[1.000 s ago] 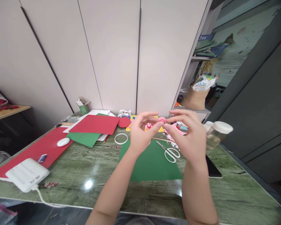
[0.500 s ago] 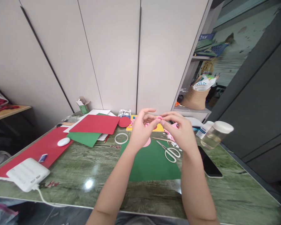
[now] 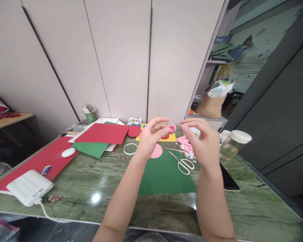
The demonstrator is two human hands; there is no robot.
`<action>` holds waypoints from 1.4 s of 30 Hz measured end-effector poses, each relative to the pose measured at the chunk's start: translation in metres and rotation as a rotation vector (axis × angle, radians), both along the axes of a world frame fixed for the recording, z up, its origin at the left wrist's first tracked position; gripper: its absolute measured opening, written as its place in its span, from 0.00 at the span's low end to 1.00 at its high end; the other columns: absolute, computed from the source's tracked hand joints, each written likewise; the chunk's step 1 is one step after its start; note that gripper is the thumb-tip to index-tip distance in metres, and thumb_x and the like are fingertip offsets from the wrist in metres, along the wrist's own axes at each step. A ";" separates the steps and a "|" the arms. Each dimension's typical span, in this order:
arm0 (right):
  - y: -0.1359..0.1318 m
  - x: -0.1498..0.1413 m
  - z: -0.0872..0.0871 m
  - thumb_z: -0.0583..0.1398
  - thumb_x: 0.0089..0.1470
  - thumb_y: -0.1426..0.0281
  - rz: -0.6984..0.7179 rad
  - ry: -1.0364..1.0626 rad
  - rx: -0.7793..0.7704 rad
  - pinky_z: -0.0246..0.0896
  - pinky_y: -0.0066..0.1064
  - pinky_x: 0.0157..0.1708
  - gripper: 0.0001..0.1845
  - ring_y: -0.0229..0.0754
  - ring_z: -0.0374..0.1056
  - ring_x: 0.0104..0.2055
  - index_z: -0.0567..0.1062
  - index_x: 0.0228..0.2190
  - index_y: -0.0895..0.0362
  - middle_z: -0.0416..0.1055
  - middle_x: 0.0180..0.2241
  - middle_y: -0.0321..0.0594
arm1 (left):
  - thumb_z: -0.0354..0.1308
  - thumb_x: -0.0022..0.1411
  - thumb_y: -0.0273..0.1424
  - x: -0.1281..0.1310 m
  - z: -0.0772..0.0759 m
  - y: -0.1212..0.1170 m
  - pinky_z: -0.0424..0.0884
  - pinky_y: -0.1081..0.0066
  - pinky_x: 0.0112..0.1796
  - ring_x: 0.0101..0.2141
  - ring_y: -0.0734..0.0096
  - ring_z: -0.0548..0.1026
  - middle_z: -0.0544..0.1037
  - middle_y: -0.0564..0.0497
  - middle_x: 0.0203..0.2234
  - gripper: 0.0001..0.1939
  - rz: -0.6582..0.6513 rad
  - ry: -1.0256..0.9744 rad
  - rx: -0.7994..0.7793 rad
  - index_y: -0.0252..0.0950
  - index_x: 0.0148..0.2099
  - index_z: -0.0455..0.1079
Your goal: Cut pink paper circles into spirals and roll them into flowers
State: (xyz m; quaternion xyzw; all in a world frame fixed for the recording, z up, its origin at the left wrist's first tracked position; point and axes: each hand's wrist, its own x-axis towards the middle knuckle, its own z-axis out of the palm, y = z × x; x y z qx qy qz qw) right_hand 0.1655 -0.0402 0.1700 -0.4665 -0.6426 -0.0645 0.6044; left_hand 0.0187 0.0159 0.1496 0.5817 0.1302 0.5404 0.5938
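Scissors [image 3: 184, 166] metal-bladed; table [image 3: 91, 178] glossy; red sheet [image 3: 102, 133] matt paper.

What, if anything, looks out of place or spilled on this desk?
Only mild untidiness: white scraps lie strewn loose near the scissors rather than gathered up. The lidded jar seems to lean, though that may be lens distortion; no spill shows.

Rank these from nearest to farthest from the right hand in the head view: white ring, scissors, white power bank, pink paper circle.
From the right hand:
1. Scissors, just left, on the green sheet.
2. Pink paper circle, farther left.
3. White ring, left of the green sheet.
4. White power bank, far left.
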 end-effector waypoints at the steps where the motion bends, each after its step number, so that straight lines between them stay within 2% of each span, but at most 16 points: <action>1: -0.001 0.000 0.000 0.60 0.52 0.68 0.002 -0.003 0.003 0.62 0.40 0.40 0.05 0.45 0.69 0.38 0.75 0.26 0.53 0.75 0.32 0.38 | 0.63 0.53 0.32 -0.001 0.000 0.000 0.71 0.71 0.36 0.34 0.71 0.76 0.76 0.51 0.29 0.14 -0.025 -0.005 -0.012 0.39 0.43 0.68; 6: -0.004 -0.003 0.001 0.60 0.52 0.69 0.003 -0.054 0.011 0.61 0.39 0.40 0.05 0.44 0.69 0.39 0.74 0.25 0.53 0.75 0.33 0.38 | 0.62 0.54 0.30 -0.001 0.001 0.000 0.69 0.71 0.37 0.34 0.73 0.75 0.76 0.52 0.29 0.12 -0.092 -0.019 -0.030 0.39 0.42 0.69; 16: -0.009 -0.007 0.004 0.60 0.51 0.68 -0.061 -0.195 -0.042 0.60 0.41 0.42 0.04 0.45 0.67 0.41 0.73 0.25 0.53 0.74 0.36 0.39 | 0.61 0.54 0.30 0.001 0.006 -0.008 0.71 0.72 0.38 0.35 0.74 0.75 0.77 0.50 0.32 0.06 0.078 0.068 0.142 0.37 0.37 0.71; 26: -0.012 -0.007 0.004 0.60 0.52 0.69 -0.109 -0.244 0.015 0.59 0.41 0.41 0.04 0.45 0.67 0.40 0.73 0.26 0.53 0.74 0.35 0.38 | 0.64 0.51 0.30 0.004 0.006 -0.011 0.72 0.71 0.37 0.34 0.74 0.75 0.76 0.51 0.30 0.08 0.110 0.042 0.146 0.37 0.35 0.70; 33: -0.017 -0.007 0.003 0.61 0.51 0.69 -0.181 -0.333 0.063 0.58 0.41 0.41 0.03 0.45 0.66 0.40 0.73 0.27 0.53 0.74 0.36 0.38 | 0.64 0.51 0.29 0.000 0.007 -0.011 0.72 0.71 0.37 0.34 0.73 0.75 0.76 0.51 0.31 0.12 0.175 0.109 0.239 0.38 0.39 0.69; 42: -0.017 -0.006 0.001 0.61 0.50 0.71 -0.278 -0.460 0.125 0.55 0.42 0.43 0.03 0.46 0.65 0.39 0.71 0.26 0.53 0.75 0.37 0.38 | 0.63 0.51 0.27 -0.001 0.009 -0.015 0.73 0.70 0.38 0.34 0.72 0.76 0.77 0.50 0.31 0.11 0.250 0.165 0.320 0.38 0.39 0.70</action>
